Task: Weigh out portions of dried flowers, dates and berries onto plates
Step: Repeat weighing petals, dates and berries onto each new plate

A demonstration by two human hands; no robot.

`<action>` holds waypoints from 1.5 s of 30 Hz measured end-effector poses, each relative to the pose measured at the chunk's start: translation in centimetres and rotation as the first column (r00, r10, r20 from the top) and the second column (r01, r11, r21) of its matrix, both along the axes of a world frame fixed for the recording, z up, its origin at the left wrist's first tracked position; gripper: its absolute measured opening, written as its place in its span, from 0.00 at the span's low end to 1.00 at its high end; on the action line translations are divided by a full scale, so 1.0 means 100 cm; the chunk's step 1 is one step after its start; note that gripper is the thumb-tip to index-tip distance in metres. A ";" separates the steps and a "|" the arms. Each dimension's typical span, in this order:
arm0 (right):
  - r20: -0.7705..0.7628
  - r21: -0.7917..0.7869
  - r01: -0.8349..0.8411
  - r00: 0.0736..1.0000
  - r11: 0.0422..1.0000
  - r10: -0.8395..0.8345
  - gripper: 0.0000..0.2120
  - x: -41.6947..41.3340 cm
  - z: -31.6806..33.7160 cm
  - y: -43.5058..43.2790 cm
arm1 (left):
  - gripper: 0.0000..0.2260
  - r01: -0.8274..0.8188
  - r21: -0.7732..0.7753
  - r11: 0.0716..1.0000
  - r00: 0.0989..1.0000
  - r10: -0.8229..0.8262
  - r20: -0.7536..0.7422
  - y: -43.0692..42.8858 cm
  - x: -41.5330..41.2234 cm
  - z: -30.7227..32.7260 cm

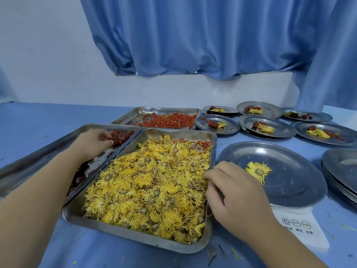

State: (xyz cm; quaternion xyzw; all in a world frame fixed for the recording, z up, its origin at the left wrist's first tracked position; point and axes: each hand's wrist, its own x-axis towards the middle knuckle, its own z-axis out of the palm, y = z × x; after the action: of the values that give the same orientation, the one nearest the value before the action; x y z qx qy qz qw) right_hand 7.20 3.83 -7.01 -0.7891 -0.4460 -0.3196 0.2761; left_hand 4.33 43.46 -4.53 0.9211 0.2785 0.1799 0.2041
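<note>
Table (48, 117), blue cover, carried everything.

Flower tray (123, 232) sat nearest the person, heaped w/ flowers (146, 188); prob. kept close because they are bulky and shed. Date tray (38, 161) touched its L side, dates (121, 136) piled at the far end. Berry tray (133, 115) lay behind both, berries (170, 119) spread thin.

Plate (289, 180) stood on the scale (301, 227), just R of the flower tray, so each pick was a short carry. It held one flower (257, 171) only; portion judged barely begun.

Spare plates (340, 171) were stacked at far R, w/in reach. Filled plates (280, 128) were parked at the back R, each w/ flower, date, berries, out of the working lane.

L hand (92, 144) was in the date tray, fingers curled round dates. R hand (231, 190) rested at the flower tray's R edge, fingers bent down into the flowers; couldn't tell if it had pinched one.
</note>
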 end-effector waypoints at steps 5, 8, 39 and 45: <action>-0.080 0.170 -0.020 0.996 0.985 0.034 0.12 0.005 0.004 -0.015 | 0.06 0.194 -0.192 0.962 0.965 -0.152 0.214 -0.051 0.004 0.020; -0.243 0.367 0.034 0.968 0.930 0.061 0.11 0.010 0.010 -0.029 | 0.07 0.340 -0.385 0.858 0.933 -0.257 0.251 -0.086 0.015 0.028; -0.622 0.604 0.258 0.744 0.754 0.244 0.15 0.059 0.053 -0.076 | 0.15 0.676 -0.108 0.729 0.729 -0.683 -0.049 -0.269 0.074 0.046; -0.746 0.298 0.138 0.651 0.945 0.140 0.10 0.118 0.083 -0.068 | 0.10 0.533 -0.114 0.839 0.846 -0.531 0.044 -0.220 0.103 0.057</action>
State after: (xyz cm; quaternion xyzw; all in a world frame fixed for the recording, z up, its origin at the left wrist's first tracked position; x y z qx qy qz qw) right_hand 18.98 -2.95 1.29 -0.7922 -0.2303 -0.0299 0.5644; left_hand 14.64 21.44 1.22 0.9470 0.0213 0.1040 0.3031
